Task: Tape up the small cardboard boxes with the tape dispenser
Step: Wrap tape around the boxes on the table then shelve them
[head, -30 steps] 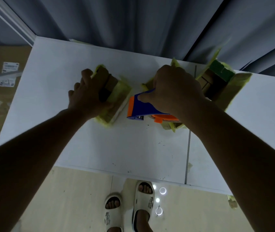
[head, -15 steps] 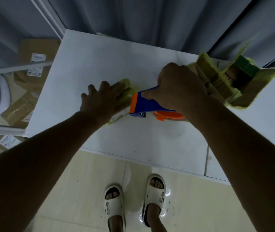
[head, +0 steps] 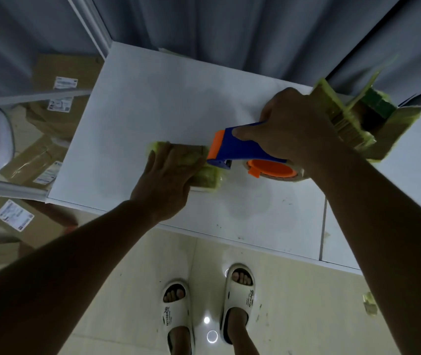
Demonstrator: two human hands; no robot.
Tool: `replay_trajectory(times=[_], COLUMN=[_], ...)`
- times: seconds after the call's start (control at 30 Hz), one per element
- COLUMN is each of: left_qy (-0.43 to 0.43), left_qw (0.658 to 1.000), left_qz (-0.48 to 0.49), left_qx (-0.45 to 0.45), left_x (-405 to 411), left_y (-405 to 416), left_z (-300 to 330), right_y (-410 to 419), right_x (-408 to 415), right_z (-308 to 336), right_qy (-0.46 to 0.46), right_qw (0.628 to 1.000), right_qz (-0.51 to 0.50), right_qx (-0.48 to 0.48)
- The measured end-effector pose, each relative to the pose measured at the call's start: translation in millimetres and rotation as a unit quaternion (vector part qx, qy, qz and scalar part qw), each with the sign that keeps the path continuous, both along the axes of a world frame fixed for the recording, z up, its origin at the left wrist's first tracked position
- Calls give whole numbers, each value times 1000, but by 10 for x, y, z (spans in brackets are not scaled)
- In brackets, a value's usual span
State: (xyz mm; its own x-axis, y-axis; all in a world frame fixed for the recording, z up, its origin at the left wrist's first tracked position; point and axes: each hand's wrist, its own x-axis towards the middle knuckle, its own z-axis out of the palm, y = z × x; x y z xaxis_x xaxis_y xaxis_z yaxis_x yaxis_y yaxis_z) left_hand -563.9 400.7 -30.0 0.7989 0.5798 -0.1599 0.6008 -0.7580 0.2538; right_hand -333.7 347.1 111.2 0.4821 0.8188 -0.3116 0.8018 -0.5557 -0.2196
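Since the earlier frame the small box (head: 191,162) has been flattened on the white table (head: 153,98) under the spread left hand (head: 164,185), while the tape dispenser (head: 242,149), grasped by the right hand (head: 294,129), should be drawn across steadily with even pressure.

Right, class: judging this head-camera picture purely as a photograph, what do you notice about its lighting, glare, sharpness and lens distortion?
Head view: dim, bluish lighting leaves both forearms nearly silhouetted; small bright glare spots sit on the floor tiles between the slippers; the open box at the right edge is smeared by blur, while the tape dispenser stays fairly sharp; wide-angle distortion splays the table edges.
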Motion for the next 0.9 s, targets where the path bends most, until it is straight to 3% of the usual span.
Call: replay_trajectory(times=[0.23, 0.4, 0.5, 0.73, 0.9], left_qy=[-80, -97, -71, -74, -76], left_qw=[995, 979, 980, 899, 865], left_qz=[31, 97, 115, 188, 189], left_qx=[-43, -152, -145, -388, -459], left_x=[-127, -206, -198, -295, -356], left_y=[16, 165, 335, 614, 628], left_z=[44, 124, 222, 452, 483], right_y=[25, 92, 169, 300, 338], right_x=[-226, -365, -445, -579, -603], right_z=[-45, -75, -107, -205, -245], right_qy=[45, 98, 123, 169, 181], right_qw=[999, 995, 992, 984, 980], right_qz=[-7, -7, 2, 36, 69], right_qx=[10, 25, 25, 44, 54])
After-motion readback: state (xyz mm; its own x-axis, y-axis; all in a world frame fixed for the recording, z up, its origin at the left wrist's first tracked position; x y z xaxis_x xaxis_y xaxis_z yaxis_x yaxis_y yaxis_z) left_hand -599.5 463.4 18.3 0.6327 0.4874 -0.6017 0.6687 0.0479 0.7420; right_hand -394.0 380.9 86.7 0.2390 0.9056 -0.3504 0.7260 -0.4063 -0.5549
